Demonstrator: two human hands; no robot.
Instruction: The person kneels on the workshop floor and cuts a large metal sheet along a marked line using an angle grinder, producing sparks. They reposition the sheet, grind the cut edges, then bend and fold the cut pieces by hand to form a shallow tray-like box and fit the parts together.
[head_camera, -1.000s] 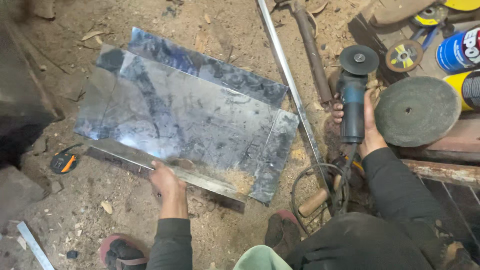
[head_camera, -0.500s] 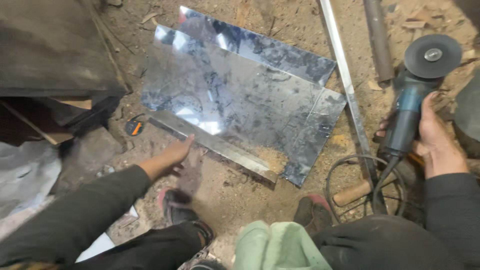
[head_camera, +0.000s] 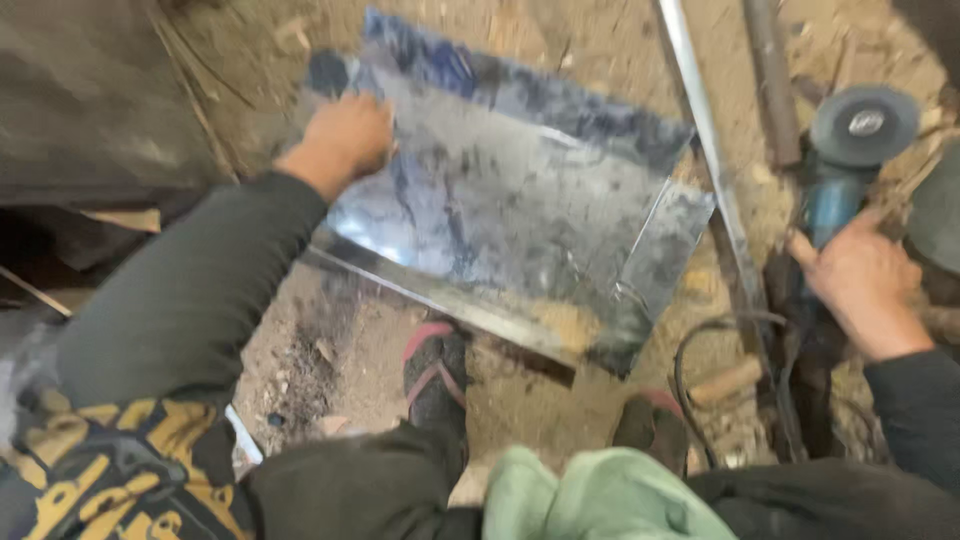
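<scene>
Left grip (head_camera: 345, 135) lies flat with fingers spread, pressing on the far left corner of the shiny metal sheet (head_camera: 520, 215), which rests on the dirt floor with a bent flange along its near edge. Right grip (head_camera: 862, 282) is wrapped tight around the blue body of the angle grinder (head_camera: 838, 175), whose disc sits just past the sheet's right edge, beside a long metal strip (head_camera: 705, 130). To work well here, the sheet probably needs firmer bracing: one sandalled foot (head_camera: 435, 375) stands just short of the near flange and could pin it. Keeping the pressing hand well apart from the disc's path and the coiled cable (head_camera: 700, 350) behind the tool seems wise.
</scene>
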